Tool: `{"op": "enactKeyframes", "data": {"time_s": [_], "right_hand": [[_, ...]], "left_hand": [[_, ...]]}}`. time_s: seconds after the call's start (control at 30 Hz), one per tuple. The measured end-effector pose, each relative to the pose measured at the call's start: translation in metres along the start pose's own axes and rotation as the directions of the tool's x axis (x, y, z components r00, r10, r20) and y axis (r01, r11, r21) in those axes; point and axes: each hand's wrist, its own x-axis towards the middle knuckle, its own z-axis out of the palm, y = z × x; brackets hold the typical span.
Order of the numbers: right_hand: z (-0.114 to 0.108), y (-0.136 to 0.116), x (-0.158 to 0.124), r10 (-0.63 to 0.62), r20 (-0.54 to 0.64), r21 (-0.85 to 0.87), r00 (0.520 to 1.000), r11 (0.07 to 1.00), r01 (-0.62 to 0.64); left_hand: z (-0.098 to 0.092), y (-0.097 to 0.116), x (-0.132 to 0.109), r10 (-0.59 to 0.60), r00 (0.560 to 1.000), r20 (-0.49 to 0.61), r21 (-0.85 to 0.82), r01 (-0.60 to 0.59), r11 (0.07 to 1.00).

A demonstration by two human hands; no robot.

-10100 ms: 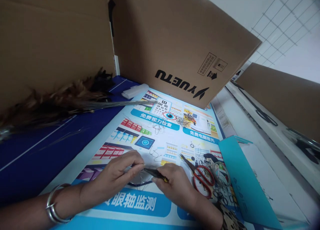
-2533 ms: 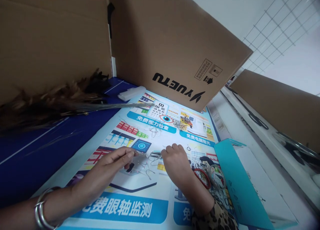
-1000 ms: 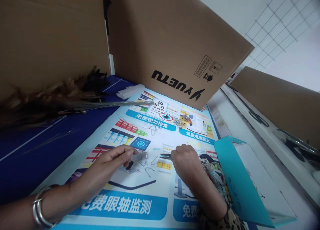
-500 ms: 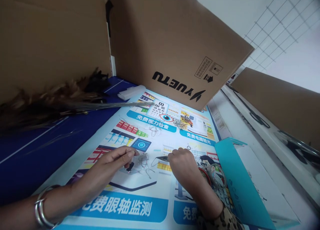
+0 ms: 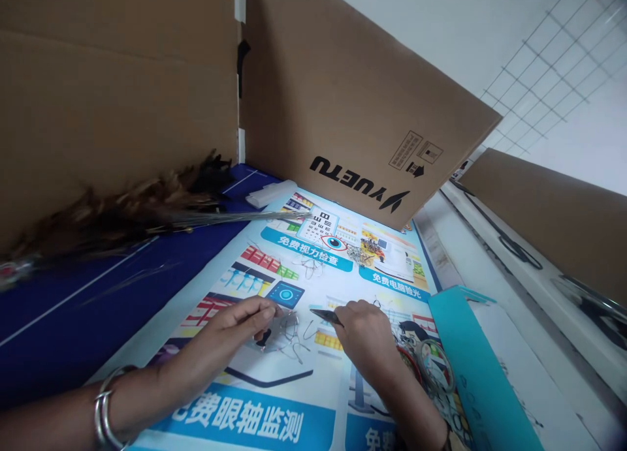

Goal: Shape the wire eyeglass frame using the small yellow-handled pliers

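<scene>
My left hand point(image 5: 255, 320) is closed in a pinch at the centre left. A thin wire point(image 5: 278, 311) shows at its fingertips; the held part is hidden. Just right of these fingers, several fine bent wire pieces point(image 5: 294, 343) lie in a loose tangle on the printed poster point(image 5: 318, 288). My right hand point(image 5: 365, 330) is closed around pliers point(image 5: 324, 316), whose dark pointed jaws aim left toward the tangle. The handles are hidden in the fist. A small gap separates the jaws from my left fingers.
Wire coils and rings point(image 5: 434, 366) lie beside my right forearm, next to a turquoise box point(image 5: 482, 366). Another small wire heap point(image 5: 360, 255) lies farther back. Long feather-like stems point(image 5: 235, 217) extend from the left. A large cardboard box point(image 5: 353, 92) stands behind the poster.
The view has shifted a little, so the scene sits lower and farther right. The pliers' jaws now show more plainly, and the bent wire near their tip has come away.
</scene>
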Motion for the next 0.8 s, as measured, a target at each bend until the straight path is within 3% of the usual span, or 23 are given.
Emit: {"op": "enactKeyframes", "data": {"time_s": [0.3, 0.8], "right_hand": [[-0.001, 0.0101, 0.003, -0.097, 0.088, -0.072, 0.991, 0.992, 0.104], [0.0008, 0.0013, 0.0016, -0.176, 0.085, -0.107, 0.981, 0.977, 0.185]], "left_hand": [[-0.0031, -0.0047, 0.0004, 0.0, 1.0, 0.03, 0.066, -0.002, 0.998], [-0.0048, -0.009, -0.0005, -0.009, 0.999, 0.048, 0.071, 0.006, 0.997]]}}
